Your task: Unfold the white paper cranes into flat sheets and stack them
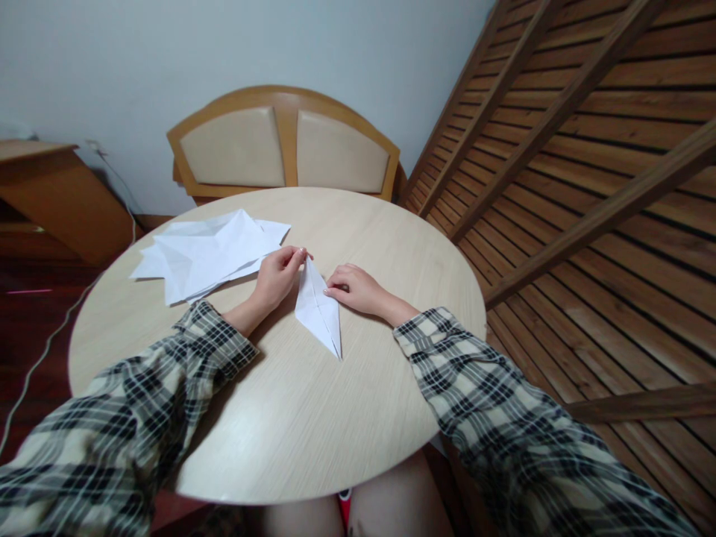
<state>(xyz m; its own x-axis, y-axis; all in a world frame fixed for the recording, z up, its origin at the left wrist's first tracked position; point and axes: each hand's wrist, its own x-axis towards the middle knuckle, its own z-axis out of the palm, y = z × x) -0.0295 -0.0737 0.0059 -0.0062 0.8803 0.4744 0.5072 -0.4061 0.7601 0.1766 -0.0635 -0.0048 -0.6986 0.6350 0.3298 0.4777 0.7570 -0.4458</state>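
Note:
A sheet of white paper (pixel 316 309), folded into a long kite shape with a crease down its middle, lies on the round table. Its narrow lower tip points toward me. My left hand (pixel 278 276) pinches the far tip of the folded paper between thumb and fingers. At its right edge, my right hand (pixel 358 289) has thumb and curled fingers closed on the paper. Beside my left hand is a loose pile of creased white paper sheets (pixel 209 253).
The round pale wooden table (pixel 385 403) has a curved edge close to my lap. Behind it stands a wooden headboard (pixel 289 142) with cream panels. A slatted wooden screen (pixel 559 186) leans along the right; a brown cabinet (pixel 67 201) and a white cable (pixel 42 350) are at left.

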